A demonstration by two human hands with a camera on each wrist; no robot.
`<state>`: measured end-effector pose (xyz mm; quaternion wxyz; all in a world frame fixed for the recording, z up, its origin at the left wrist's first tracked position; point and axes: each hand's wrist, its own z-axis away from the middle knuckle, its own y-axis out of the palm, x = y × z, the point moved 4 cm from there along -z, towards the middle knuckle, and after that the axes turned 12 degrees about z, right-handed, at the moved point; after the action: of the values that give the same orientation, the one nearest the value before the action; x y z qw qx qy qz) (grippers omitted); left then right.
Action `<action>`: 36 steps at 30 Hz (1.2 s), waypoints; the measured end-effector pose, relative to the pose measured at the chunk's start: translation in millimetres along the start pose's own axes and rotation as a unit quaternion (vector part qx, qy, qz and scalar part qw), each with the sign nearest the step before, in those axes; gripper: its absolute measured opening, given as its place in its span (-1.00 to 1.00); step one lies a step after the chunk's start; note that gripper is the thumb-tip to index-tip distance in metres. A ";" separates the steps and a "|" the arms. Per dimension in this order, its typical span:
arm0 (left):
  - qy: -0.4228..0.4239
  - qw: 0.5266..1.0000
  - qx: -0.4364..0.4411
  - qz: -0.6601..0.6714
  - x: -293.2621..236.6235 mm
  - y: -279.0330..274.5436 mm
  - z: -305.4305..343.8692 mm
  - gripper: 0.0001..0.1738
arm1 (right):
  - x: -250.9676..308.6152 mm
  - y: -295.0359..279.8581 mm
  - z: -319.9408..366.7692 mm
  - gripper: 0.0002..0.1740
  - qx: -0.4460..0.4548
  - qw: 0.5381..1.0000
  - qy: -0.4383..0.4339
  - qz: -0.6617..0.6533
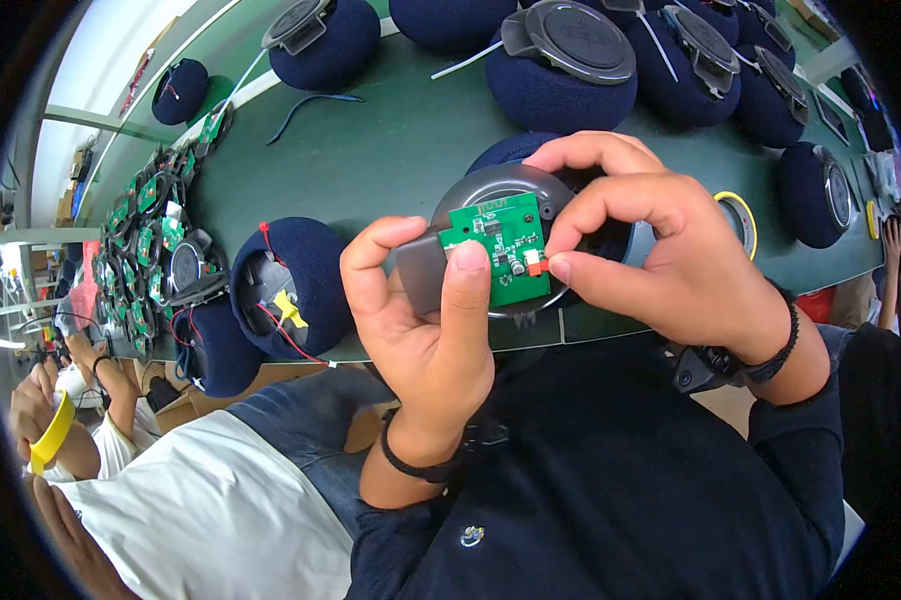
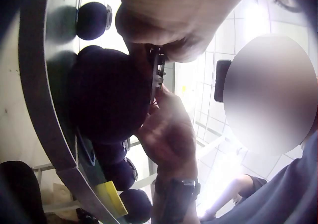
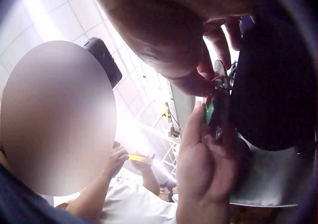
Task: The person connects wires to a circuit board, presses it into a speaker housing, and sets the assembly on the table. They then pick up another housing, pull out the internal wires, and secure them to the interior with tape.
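Note:
My left hand (image 1: 426,335) grips a dark grey round plastic cover (image 1: 451,208) by its side tab, with the thumb over the corner of a green circuit board (image 1: 506,220) lying on it. At the board's right edge, my right hand (image 1: 686,235) pinches a small red plug between thumb and index finger, right at a white socket (image 1: 533,257). Behind the cover sits a round navy fabric-covered speaker body (image 1: 511,150), mostly hidden; the left wrist view shows its dark bulk (image 2: 107,94). The right wrist view catches the board (image 3: 209,112) edge-on between both hands.
Several navy speakers (image 1: 561,95) with grey covers line the back of the green table (image 1: 371,140). An opened speaker (image 1: 296,285) with yellow tape stands at left, beside a pile of circuit boards (image 1: 151,240). A yellow tape roll (image 1: 739,225) lies at right. Another person (image 1: 201,510) sits at left.

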<state>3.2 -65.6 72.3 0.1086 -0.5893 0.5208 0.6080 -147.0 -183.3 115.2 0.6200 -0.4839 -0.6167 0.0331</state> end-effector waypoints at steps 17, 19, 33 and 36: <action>0.014 1.000 -0.016 -0.007 -0.6 1.3 4.2 -0.57 | 7.0 -8.1 -14.7 -0.59 0.041 0.996 0.005 0.085; 0.017 1.000 -0.019 -0.007 0.0 2.0 5.5 -0.57 | 7.4 -9.3 -16.7 -0.59 0.066 0.993 0.026 0.098; 0.099 0.994 0.031 0.014 18.2 -25.1 30.1 -0.54 | 0.1 -2.7 -47.8 -0.75 0.050 0.946 -0.253 0.195; 0.158 0.986 0.054 0.000 21.9 -29.1 38.0 -0.56 | 6.1 1.8 -50.3 -0.72 0.074 0.934 -0.267 0.226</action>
<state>-4.1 -34.6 30.5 0.0561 -0.6711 0.5636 0.4784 -104.4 -206.6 130.1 0.4426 -0.5364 -0.6299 0.3459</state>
